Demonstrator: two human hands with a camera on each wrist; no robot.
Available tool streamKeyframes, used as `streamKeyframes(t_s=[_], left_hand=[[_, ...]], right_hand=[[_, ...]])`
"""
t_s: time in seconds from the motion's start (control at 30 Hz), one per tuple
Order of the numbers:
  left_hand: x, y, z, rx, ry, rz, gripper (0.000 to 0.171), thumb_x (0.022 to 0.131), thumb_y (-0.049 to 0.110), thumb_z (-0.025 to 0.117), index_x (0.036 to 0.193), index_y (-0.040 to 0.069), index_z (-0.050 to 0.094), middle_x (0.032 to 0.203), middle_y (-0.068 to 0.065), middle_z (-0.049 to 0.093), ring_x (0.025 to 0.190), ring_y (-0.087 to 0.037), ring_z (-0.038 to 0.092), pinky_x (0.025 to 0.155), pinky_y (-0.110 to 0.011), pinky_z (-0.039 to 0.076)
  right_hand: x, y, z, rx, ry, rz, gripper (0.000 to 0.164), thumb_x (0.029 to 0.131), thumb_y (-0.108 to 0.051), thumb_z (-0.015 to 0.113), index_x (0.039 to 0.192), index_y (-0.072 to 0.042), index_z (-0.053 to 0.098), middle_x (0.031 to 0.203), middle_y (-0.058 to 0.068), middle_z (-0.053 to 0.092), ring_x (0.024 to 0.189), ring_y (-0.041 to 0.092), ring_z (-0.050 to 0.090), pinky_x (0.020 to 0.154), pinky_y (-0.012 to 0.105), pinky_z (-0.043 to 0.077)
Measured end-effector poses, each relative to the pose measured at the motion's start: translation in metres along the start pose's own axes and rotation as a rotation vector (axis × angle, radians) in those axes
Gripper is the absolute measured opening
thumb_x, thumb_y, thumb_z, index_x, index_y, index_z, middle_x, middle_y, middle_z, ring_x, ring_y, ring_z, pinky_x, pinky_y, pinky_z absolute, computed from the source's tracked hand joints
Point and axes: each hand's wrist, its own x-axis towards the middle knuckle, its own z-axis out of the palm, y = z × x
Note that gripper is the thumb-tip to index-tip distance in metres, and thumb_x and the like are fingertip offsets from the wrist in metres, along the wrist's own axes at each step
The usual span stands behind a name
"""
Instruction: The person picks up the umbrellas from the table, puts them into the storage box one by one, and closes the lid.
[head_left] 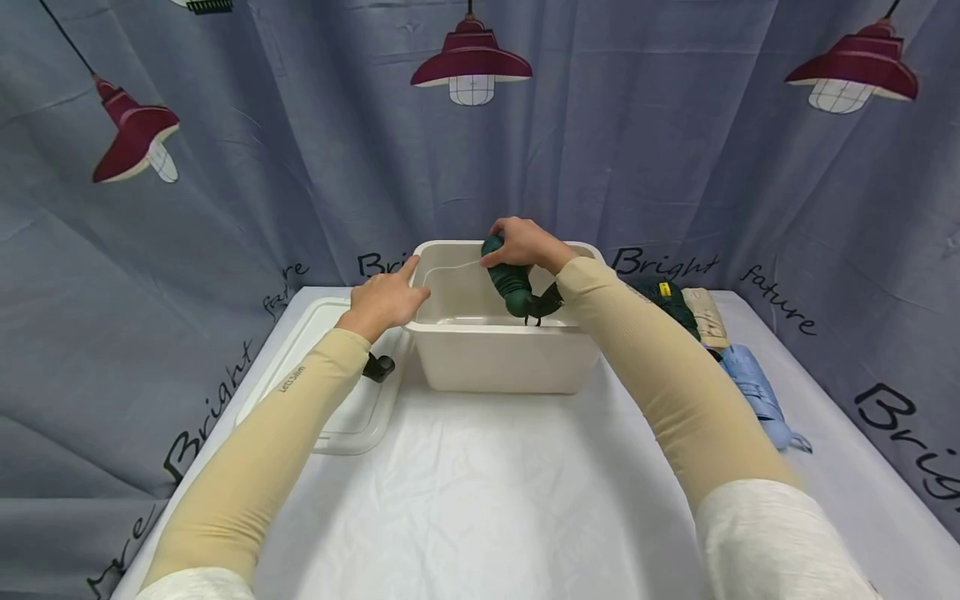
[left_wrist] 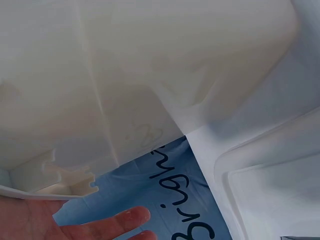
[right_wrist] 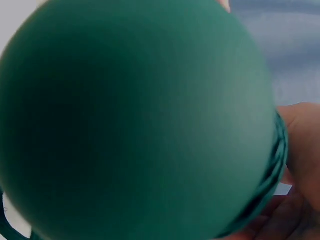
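Observation:
My right hand point(head_left: 525, 243) grips a folded dark green umbrella point(head_left: 512, 279) over the opening of a white plastic bin point(head_left: 506, 358). The umbrella is tilted, its rounded end down towards the bin's near rim. That rounded green end of the umbrella point(right_wrist: 140, 120) fills most of the right wrist view, with part of the right hand point(right_wrist: 305, 150) behind it. At the bin's left rim my left hand point(head_left: 382, 298) touches the edge with its fingers extended. In the left wrist view, straight fingers point(left_wrist: 112, 226) show below the rim.
A white lid point(head_left: 348, 442) lies left of the bin on the white-covered table point(head_left: 480, 500). To the right are another dark green bundle point(head_left: 670, 304), a beige bundle point(head_left: 705, 317) and a blue folded umbrella point(head_left: 753, 392). A grey-blue curtain point(head_left: 637, 167) hangs behind.

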Motion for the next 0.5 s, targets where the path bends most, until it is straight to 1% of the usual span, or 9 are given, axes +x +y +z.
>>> streamKeyframes(t_s=[0.13,0.23,0.33,0.43,0.5], left_hand=[[0.0,0.0,0.001,0.005,0.003,-0.005,0.074,0.097,0.054,0.037,0.163,0.033,0.011,0.15,-0.018,0.049,0.123,-0.038,0.056,0.093,-0.06,0.044],[0.0,0.0,0.0,0.001,-0.003,-0.008,0.074,0.097,0.053,0.037,0.163,0.033,0.011,0.151,-0.018,0.049,0.124,-0.038,0.056,0.094,-0.061,0.044],[0.001,0.0,-0.001,-0.041,-0.017,0.005,0.073,0.098,0.048,0.038,0.163,0.032,0.01,0.15,-0.017,0.05,0.117,-0.037,0.059,0.093,-0.06,0.044],[0.003,-0.002,-0.002,-0.102,-0.047,0.037,0.072,0.1,0.041,0.038,0.164,0.03,0.008,0.151,-0.016,0.049,0.109,-0.034,0.061,0.091,-0.055,0.045],[0.003,-0.004,-0.004,-0.128,-0.064,0.061,0.071,0.1,0.037,0.038,0.164,0.027,0.008,0.154,-0.014,0.046,0.11,-0.034,0.06,0.091,-0.053,0.045]], right_hand=[[0.005,-0.006,0.01,0.017,-0.046,0.011,0.068,0.09,-0.036,0.074,0.145,-0.008,0.047,0.13,0.016,0.053,0.103,0.028,0.061,0.065,0.035,0.059],[0.01,-0.008,0.018,0.043,-0.075,0.029,0.066,0.09,-0.034,0.074,0.145,-0.008,0.048,0.13,0.017,0.052,0.098,0.028,0.063,0.062,0.035,0.059],[0.016,-0.008,0.025,0.054,-0.094,0.047,0.062,0.09,-0.032,0.075,0.142,-0.008,0.052,0.126,0.017,0.054,0.09,0.025,0.065,0.06,0.034,0.059],[0.019,-0.008,0.03,0.06,-0.113,0.059,0.058,0.089,-0.032,0.075,0.138,-0.007,0.056,0.12,0.016,0.056,0.082,0.022,0.064,0.059,0.034,0.059],[0.019,-0.01,0.032,0.07,-0.131,0.058,0.057,0.09,-0.032,0.075,0.136,-0.006,0.056,0.117,0.016,0.057,0.079,0.02,0.064,0.06,0.034,0.059]])
